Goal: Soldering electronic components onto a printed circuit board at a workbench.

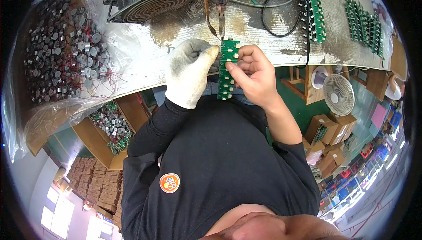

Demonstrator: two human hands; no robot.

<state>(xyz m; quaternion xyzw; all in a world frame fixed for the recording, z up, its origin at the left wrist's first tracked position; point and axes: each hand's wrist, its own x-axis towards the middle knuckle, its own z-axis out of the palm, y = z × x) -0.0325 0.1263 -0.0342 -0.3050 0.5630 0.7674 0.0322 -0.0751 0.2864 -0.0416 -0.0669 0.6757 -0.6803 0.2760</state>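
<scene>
A long green board (225,76) is up in front of the person's black shirt (228,147), at the front edge of the bench (281,51). The bare right hand (254,74) pinches its right side, with the thumb on the front and the other fingers bent. The left hand (188,73), in a white glove, is curled almost closed at the board's upper left side. I cannot tell if it has a tiny thing between its thumb and finger. The tip of a hot iron (221,18) points down right by the top of the board. To the left is a big heap of round metal parts (55,51) with red wires. A black fan (154,5) sits at the back, and more green boards (317,18) lie to the right.
</scene>
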